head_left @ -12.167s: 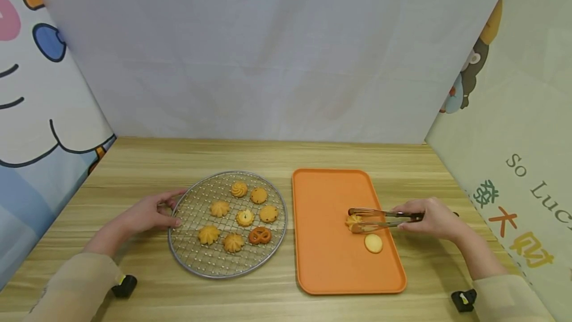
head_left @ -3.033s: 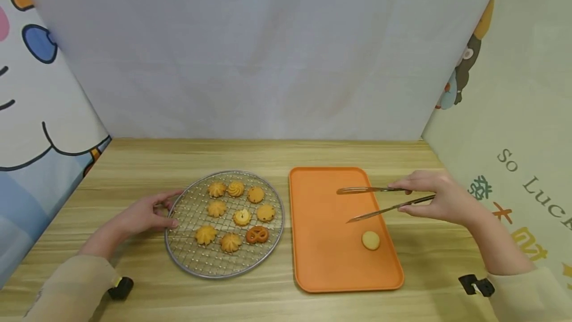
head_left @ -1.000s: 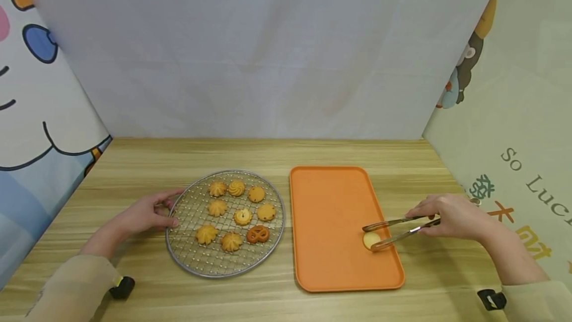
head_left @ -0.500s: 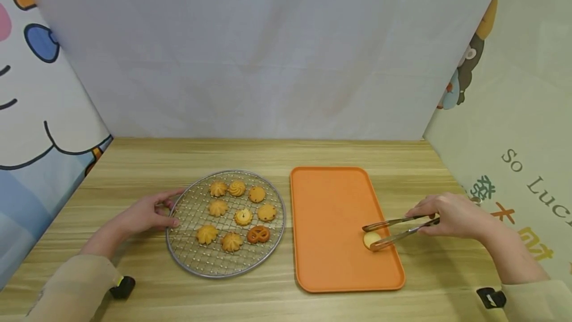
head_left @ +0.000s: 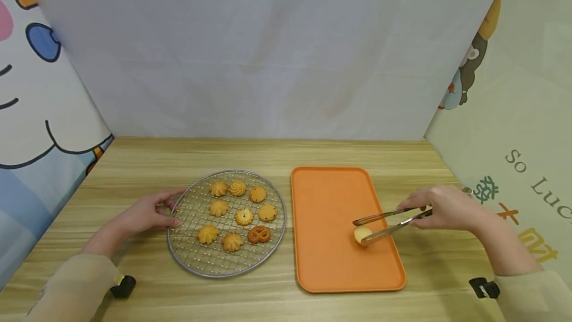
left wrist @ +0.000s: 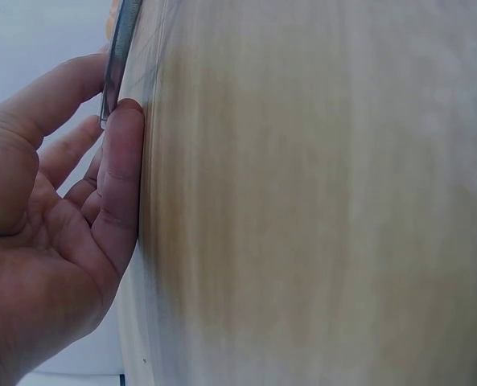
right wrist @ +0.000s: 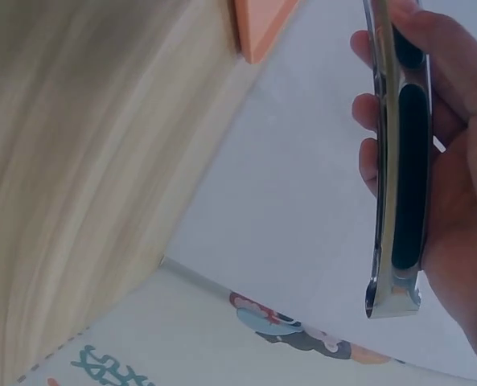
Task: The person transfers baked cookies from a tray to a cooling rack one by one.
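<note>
My left hand (head_left: 152, 213) pinches the left rim of a round wire cooling rack (head_left: 187, 257); in the left wrist view the thumb lies on the metal rim (left wrist: 119, 60) with fingers beneath. Several cookies lie on the rack, among them a pretzel-shaped cookie (head_left: 259, 234) and a swirl cookie (head_left: 238, 188). My right hand (head_left: 447, 208) grips metal food tongs (head_left: 393, 227), their dark handle pad (right wrist: 413, 177) clear in the right wrist view. A pale round cookie (head_left: 362, 234) sits between the tong tips over the orange tray (head_left: 330, 198).
Rack and tray stand side by side on a wood-grain table (head_left: 268, 156), a narrow gap between them. A pale cloth wall (head_left: 268, 64) closes off the back. Printed panels flank the left and the right (head_left: 527, 113).
A fluted cookie has gone from tray to rack's back left since the oldest frame. Over the last half second, tongs and the pale round cookie have shifted slightly left and back. Left hand stays put.
</note>
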The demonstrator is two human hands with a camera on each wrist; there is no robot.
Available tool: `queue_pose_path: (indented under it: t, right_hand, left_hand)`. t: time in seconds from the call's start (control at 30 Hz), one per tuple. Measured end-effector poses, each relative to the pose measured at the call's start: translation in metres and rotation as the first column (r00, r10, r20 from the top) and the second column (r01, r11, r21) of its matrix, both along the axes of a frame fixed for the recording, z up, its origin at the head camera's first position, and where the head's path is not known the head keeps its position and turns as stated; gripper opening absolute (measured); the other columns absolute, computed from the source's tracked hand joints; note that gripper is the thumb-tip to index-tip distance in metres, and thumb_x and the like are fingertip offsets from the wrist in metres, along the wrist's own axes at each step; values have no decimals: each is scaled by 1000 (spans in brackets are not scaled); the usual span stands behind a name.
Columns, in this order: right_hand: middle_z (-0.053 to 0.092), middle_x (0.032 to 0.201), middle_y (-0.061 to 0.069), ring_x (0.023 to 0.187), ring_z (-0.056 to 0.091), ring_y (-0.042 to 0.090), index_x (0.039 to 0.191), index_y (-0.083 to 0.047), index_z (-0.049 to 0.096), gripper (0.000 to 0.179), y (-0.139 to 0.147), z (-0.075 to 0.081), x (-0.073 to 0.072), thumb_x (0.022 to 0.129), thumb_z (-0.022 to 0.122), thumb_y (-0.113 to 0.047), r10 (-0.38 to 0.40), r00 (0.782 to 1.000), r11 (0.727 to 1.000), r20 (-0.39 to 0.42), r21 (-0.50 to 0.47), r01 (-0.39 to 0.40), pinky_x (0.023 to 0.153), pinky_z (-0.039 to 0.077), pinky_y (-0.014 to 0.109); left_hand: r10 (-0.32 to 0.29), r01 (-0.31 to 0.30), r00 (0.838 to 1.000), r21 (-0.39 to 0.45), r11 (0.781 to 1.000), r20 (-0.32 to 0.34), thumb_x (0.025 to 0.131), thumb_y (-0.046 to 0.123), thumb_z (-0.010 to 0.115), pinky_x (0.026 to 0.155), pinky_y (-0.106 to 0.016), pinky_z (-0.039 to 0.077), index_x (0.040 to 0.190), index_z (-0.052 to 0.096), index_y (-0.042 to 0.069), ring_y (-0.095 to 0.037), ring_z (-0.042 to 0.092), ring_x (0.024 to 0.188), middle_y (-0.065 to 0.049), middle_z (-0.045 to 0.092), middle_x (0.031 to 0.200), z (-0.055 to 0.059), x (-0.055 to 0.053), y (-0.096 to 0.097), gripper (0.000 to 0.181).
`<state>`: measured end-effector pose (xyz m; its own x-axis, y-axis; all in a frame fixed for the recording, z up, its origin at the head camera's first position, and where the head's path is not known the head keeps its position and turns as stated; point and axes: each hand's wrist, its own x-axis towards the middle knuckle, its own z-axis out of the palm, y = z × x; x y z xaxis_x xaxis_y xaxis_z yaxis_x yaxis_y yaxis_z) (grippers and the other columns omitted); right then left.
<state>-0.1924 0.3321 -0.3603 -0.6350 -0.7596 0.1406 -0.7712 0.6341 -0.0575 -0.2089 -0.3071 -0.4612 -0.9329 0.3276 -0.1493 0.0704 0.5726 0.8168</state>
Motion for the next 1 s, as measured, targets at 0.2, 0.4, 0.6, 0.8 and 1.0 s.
queue_pose_path:
  t: [0.2,0.4,0.6,0.8,1.0]
  right_hand:
    - [67,92,-11,71,57,-3,102,-26,73,30,-11,10,-4,73,80,-23,33,999,999,-14,-16,-34,56,49,20]
    - [63,87,-15,66,49,-7,102,-25,73,31,-22,20,-8,72,81,-22,66,997,997,-44,-22,-67,53,43,16]
    - [66,89,-12,67,50,-4,102,-25,74,32,-36,32,-12,71,81,-22,90,993,996,-80,-10,-91,53,42,16]
    - [68,92,-8,68,56,-1,104,-25,73,33,-52,44,-15,72,81,-22,134,986,991,-97,-16,-136,55,45,18]
    - [68,93,-11,73,59,1,102,-29,73,33,-67,54,-19,70,82,-27,155,977,987,-149,-24,-161,56,46,18]
  left_hand:
    - [6,-6,1000,10,1000,22,74,21,79,67,-28,53,149,26,7,-19,59,80,-22,45,114,1,0,1,93]
    - [9,-10,1000,15,1000,30,74,22,79,68,-29,54,149,26,7,-21,60,82,-22,45,114,3,0,2,93]
    - [10,-11,999,9,1000,30,74,22,79,68,-29,54,149,26,7,-21,59,81,-22,45,114,4,0,3,93]
    - [11,-11,999,7,1000,32,74,23,79,68,-29,54,149,26,8,-22,59,81,-22,45,115,3,0,2,94]
    - [8,-8,1000,4,1000,21,74,23,80,67,-29,54,149,26,8,-21,59,79,-23,45,116,0,-1,0,94]
